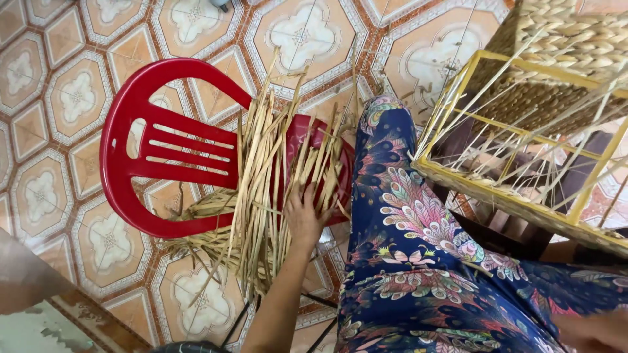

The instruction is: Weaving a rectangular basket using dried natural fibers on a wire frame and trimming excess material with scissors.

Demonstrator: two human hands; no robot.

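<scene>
We see the left hand (pixel 305 214) reaching down to a bundle of dried straw strips (pixel 268 176) that lies heaped across the seat of a red plastic chair (pixel 140 140), many of the strips spilling over the seat's front edge toward the patterned tile floor (pixel 59 85). The hand rests palm-down on the strips near the right end of the pile, its fingers (pixel 320 201) spread loosely and pushed in among the strands; we cannot tell whether they have closed on any one strip. The forearm runs up from the bottom of the view, beside a leg in blue trousers with a feather print (pixel 405 261). At the lower right corner we see only a blurred sliver of the right hand (pixel 592 330), and we cannot tell how its fingers stand or whether it holds anything. To the right, well apart from the chair, a yellow wire frame (pixel 517 189) carries upright straw strands, with a stretch of finished woven basket wall (pixel 566 46) at the top right.
</scene>
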